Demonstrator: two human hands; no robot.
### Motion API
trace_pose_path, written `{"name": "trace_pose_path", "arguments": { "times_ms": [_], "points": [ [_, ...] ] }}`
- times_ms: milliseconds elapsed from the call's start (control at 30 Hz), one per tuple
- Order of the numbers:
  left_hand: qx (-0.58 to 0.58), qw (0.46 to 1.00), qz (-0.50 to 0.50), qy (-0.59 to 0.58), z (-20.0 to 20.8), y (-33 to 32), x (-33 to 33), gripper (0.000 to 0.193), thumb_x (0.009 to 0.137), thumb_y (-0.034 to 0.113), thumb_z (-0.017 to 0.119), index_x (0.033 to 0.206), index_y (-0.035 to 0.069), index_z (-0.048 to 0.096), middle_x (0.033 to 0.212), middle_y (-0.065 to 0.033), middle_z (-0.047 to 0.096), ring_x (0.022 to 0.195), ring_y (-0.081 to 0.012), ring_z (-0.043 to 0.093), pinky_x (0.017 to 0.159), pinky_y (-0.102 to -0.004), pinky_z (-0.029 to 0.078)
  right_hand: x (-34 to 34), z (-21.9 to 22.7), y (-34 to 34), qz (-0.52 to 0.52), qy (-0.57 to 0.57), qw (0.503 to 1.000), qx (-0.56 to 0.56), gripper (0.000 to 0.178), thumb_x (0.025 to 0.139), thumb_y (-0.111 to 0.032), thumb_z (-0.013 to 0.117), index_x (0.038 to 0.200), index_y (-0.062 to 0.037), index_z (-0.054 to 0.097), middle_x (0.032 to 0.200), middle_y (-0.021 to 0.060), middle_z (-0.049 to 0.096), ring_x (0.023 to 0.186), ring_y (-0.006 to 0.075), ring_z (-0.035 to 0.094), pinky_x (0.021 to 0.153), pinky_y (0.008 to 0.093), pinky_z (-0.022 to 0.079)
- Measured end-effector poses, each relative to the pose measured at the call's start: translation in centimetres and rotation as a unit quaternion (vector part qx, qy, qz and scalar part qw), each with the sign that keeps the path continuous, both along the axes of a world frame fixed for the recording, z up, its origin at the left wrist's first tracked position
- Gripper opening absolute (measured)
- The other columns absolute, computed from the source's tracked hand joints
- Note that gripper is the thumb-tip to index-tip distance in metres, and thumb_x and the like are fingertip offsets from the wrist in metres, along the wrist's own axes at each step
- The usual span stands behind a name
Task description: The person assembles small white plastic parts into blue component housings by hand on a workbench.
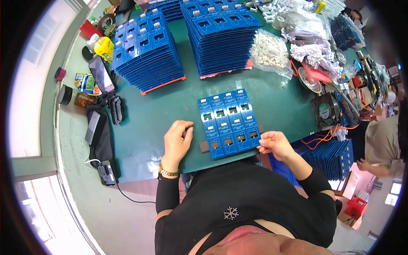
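A blue circuit board panel (230,123) with several rectangular cutouts and small white connectors lies on the green table near its front edge. My right hand (276,145) pinches the panel's lower right edge between thumb and fingers. To the left of the panel and apart from it, my left hand (177,139) rests on the table, fingers curled in, with nothing seen in them. A small dark block (204,147) shows from under the panel's lower left side.
Two tall stacks of blue panels, a left stack (146,55) and a middle stack (223,42), stand at the back. A bag of white connectors (272,52) lies beside them. Phones, a yellow bottle (103,48) and a fan (326,111) line the sides. A person (380,144) is at the far right.
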State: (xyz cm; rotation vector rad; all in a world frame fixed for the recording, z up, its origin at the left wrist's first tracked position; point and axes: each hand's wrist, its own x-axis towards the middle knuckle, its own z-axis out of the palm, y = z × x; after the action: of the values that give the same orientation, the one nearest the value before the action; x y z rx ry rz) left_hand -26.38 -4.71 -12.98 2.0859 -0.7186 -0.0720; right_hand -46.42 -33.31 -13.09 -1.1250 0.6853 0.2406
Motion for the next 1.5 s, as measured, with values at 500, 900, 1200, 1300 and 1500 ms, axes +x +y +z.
{"name": "trace_pose_path", "arguments": {
  "times_ms": [500,900,1200,1300,1500],
  "points": [
    [-0.003,1.000,-0.006,-0.029,0.2,0.4,-0.3,0.011,0.082,0.006,0.066,0.092,0.006,0.067,0.088,-0.0082,0.064,0.069,-0.0238,0.063,0.063,-0.0336,0.050,1.8,7.7,-4.1,-0.062,-0.159,0.984,-0.049,0.012,0.084,-0.001,0.069,0.095,0.0013,0.065,0.073,0.0064,0.066,0.048,0.0068,0.054,0.048,0.0210,0.049],
    [-0.024,0.997,-0.032,-0.065,-0.9,1.1,-0.2,0.014,0.082,0.006,0.066,0.096,0.004,0.067,0.088,-0.0085,0.063,0.068,-0.0221,0.061,0.064,-0.0317,0.050,12.7,15.8,-4.9,0.046,-0.295,0.954,0.022,0.021,0.094,-0.010,0.060,0.111,0.0019,0.058,0.085,0.0102,0.066,0.045,-0.0015,0.037,0.039,0.0121,0.029],
    [-0.030,0.995,-0.047,-0.080,-0.8,1.4,-0.3,0.015,0.081,0.007,0.065,0.096,0.004,0.067,0.093,-0.0098,0.064,0.079,-0.0289,0.064,0.071,-0.0362,0.052,27.1,15.9,3.7,0.064,-0.313,0.947,0.022,0.017,0.096,-0.010,0.057,0.108,0.0015,0.057,0.101,0.0112,0.064,0.055,-0.0004,0.039,0.046,0.0146,0.033],
    [-0.020,0.996,-0.051,-0.073,-1.0,1.6,-0.4,0.016,0.081,0.008,0.065,0.097,0.005,0.066,0.095,-0.0103,0.063,0.083,-0.0298,0.063,0.073,-0.0377,0.052,29.7,15.9,6.4,0.025,-0.300,0.954,0.005,0.018,0.096,-0.009,0.057,0.110,0.0021,0.057,0.101,0.0120,0.064,0.056,0.0002,0.040,0.048,0.0152,0.034],
    [-0.011,0.995,-0.067,-0.069,-1.5,1.7,-0.6,0.016,0.082,0.011,0.064,0.097,0.005,0.066,0.097,-0.0111,0.061,0.088,-0.0317,0.062,0.077,-0.0406,0.051,33.4,15.4,7.4,-0.015,-0.256,0.965,-0.058,0.020,0.095,-0.005,0.056,0.112,0.0036,0.056,0.099,0.0124,0.065,0.055,0.0008,0.042,0.049,0.0155,0.034]
  ]
}}
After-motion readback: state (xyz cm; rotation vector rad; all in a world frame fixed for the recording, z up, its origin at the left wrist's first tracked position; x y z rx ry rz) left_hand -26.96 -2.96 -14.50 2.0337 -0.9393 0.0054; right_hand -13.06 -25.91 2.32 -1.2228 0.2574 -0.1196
